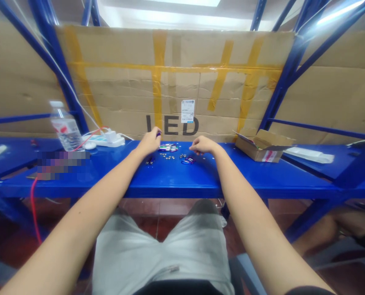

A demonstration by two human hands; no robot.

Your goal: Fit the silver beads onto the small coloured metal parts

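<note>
My left hand (152, 141) is closed at the far left of the small parts, with a small dark purple piece (159, 133) at its fingertips. My right hand (204, 145) is pinched just above the table; what its fingers hold, if anything, is too small to make out. Below it lie several purple and blue loops that look like carabiners (188, 160). Between the hands is a row of shiny, multicoloured slim pieces (168, 147). Small silvery metal bits (170, 157) lie scattered in front of them. A few dark pieces (150, 161) sit beneath my left wrist.
The blue table (176, 180) backs onto a large cardboard sheet (118, 90). At left stand a water bottle (66, 127) and a white power strip (105, 139) with cables. An open cardboard box (262, 146) is at right, beside a white packet (309, 155). Another person's limb (319, 231) shows lower right.
</note>
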